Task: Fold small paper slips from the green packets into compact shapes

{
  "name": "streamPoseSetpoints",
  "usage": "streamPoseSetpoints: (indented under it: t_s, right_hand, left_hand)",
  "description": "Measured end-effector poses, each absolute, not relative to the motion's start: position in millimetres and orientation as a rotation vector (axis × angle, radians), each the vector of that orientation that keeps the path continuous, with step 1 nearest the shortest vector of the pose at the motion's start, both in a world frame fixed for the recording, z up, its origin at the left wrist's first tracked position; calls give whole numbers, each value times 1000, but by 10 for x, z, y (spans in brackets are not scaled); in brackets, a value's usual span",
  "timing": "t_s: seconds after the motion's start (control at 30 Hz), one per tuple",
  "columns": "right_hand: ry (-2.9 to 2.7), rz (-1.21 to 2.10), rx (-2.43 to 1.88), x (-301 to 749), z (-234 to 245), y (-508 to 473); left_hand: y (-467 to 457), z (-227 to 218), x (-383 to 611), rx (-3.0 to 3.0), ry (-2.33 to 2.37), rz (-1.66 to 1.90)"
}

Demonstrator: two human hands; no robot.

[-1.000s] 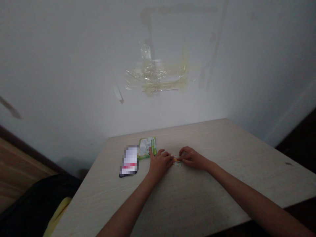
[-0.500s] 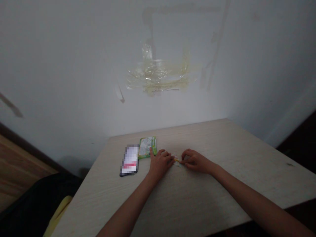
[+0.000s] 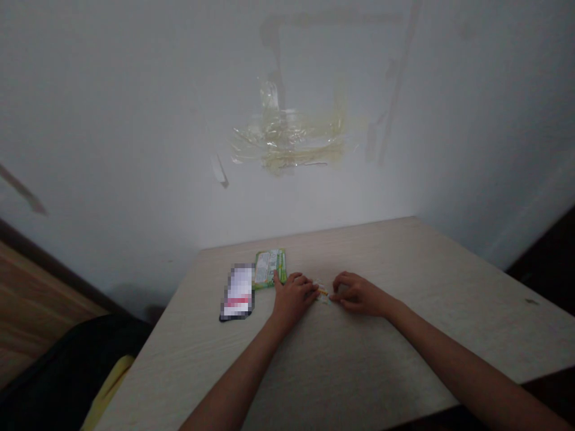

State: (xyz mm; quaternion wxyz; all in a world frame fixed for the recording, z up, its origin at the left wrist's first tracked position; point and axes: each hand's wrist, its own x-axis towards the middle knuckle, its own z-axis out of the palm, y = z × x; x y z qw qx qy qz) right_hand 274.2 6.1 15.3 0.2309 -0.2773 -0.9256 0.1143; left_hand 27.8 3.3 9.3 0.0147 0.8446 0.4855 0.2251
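Observation:
Both my hands rest on a pale wooden table (image 3: 404,335) near its far side. My left hand (image 3: 291,296) and my right hand (image 3: 357,294) have their fingers curled and pinch the two ends of a small clear wrapper with an orange-yellow bit (image 3: 322,293) between them. It is too small to name. A green and white packet (image 3: 268,267) lies flat just beyond my left hand, close to its thumb.
A dark phone with a blurred screen (image 3: 238,293) lies left of the green packet. A white wall with yellowed tape remains (image 3: 287,134) stands right behind the table. A dark bag with a yellow part (image 3: 67,377) sits at the lower left.
My right hand has slid slightly to the right, so the gap between the hands is a little wider. The left hand has stayed in place.

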Motion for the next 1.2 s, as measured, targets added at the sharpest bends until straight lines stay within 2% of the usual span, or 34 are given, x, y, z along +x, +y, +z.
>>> streamPoseSetpoints:
  t_s: [0.5,1.2]
  right_hand:
    - [-2646,170,-664,2750,166,21]
    - [-2369,399,-902,2563,-16,113]
  left_hand:
    - [31,85,302,2650,1580,691]
    - [57,12,254,2501,1690,751]
